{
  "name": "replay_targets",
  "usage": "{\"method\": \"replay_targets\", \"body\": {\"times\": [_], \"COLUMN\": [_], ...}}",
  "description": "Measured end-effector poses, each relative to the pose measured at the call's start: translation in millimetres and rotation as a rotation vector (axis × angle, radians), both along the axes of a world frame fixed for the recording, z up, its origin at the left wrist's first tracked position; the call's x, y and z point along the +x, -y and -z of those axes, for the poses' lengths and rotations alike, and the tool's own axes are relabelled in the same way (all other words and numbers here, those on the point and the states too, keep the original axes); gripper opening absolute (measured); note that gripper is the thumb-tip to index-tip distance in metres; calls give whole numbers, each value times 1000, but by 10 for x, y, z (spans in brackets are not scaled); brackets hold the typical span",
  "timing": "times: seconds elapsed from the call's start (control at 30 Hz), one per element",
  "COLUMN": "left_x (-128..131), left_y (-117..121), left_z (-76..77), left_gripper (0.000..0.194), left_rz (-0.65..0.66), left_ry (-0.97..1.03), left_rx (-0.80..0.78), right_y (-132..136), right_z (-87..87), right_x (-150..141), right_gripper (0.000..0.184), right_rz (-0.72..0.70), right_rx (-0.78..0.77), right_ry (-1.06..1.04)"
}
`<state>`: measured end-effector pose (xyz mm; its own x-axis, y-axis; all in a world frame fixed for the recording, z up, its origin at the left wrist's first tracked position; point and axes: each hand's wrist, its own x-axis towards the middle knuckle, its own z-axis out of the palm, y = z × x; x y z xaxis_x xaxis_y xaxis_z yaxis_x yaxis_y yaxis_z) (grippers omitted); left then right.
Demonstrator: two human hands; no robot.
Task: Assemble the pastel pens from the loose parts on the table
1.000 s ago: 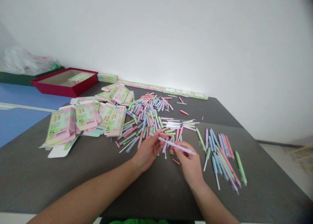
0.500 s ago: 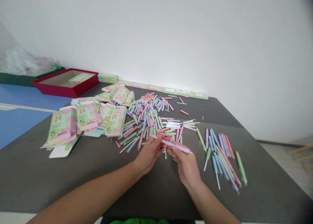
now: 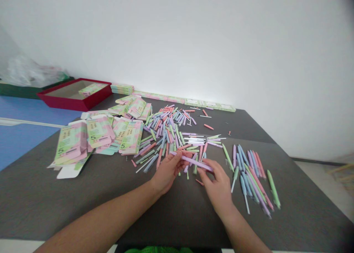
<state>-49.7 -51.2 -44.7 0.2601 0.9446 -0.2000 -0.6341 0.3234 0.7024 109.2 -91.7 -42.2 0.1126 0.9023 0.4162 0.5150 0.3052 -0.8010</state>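
L hand [image 3: 166, 175]: fingers clamped on purple pen [image 3: 197, 163]
R hand [image 3: 218, 190]: same, R end
purple pen: btwn hands, nr pile [image 3: 169, 129]; poss. slip if pinch loosens
pile: poss. roll if bumped

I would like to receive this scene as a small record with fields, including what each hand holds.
Left hand: fingers on one end of a slim purple plastic pen
Right hand: fingers at the pen's other end
Centre: heap of pastel plastic pen parts
Right side: loose group of pastel plastic pens
Left side: green-and-pink printed cardboard boxes
Far left: open dark-red tray
Surface: dark grey table
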Motion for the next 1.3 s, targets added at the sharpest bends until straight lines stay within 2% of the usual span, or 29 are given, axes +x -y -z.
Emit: {"method": "replay_targets", "body": {"times": [0.07, 0.13, 0.27, 0.3, 0.37, 0.43, 0.5, 0.53, 0.63, 0.7, 0.77, 0.83, 0.93, 1.07, 1.13, 1.2, 1.23, 1.3], "left_x": [-4, -13, -21, -17, -2, 12, 13, 8, -14, -17, -6, 11, 19, -5, -12, -9, -5, 4], "left_y": [5, 8, 12, 15, 22, 29, 30, 29, 25, 31, 43, 56, 61, 44, 39, 42, 47, 60], "left_z": [-17, -33, -45, -42, -28, -9, 9, 15, 17, 10, 2, 2, 13, 34, 43, 45, 43, 31], "left_gripper": [19, 20, 22, 22, 22, 23, 24, 24, 25, 27, 28, 29, 28, 28, 29, 30, 30, 30], "left_rz": [23, 45, 78, 79, 76, 77, 94, 108, 171, 199, 177, 128, 122, 178, 186, 183, 184, 202], "left_ry": [3, -5, -59, -80, -115, -127, -127, -126, -140, -174, -218, -250, -248, -207, -213, -222, -222, -219], "left_rx": [-9, 8, 70, 80, 85, 73, 70, 74, 95, 107, 111, 105, 109, 125, 122, 113, 113, 121], "right_y": [0, 0, -20, -27, -39, -43, -40, -38, -38, -42, -41, -26, 10, 26, 14, 5, 3, 7], "right_z": [-57, -121, -185, -180, -149, -105, -67, -55, -55, -72, -89, -96, -87, -57, -49, -54, -60, -71], "right_x": [68, 108, 115, 111, 107, 115, 136, 149, 188, 205, 214, 215, 204, 187, 189, 200, 207, 220], "right_gripper": [19, 21, 43, 44, 36, 32, 29, 27, 38, 44, 35, 34, 28, 34, 29, 30, 28, 28], "right_rz": [-32, -64, -155, -156, -88, -21, -39, -87, -245, -249, -154, -86, -155, -341, -261, -154, -146, -234], "right_rx": [91, 33, -397, -450, -384, -207, -91, -86, -251, -362, -337, -209, -92, -319, -350, -270, -251, -324], "right_ry": [297, 399, 158, 110, 126, 263, 400, 437, 351, 266, 296, 436, 576, 379, 304, 299, 290, 190]}}
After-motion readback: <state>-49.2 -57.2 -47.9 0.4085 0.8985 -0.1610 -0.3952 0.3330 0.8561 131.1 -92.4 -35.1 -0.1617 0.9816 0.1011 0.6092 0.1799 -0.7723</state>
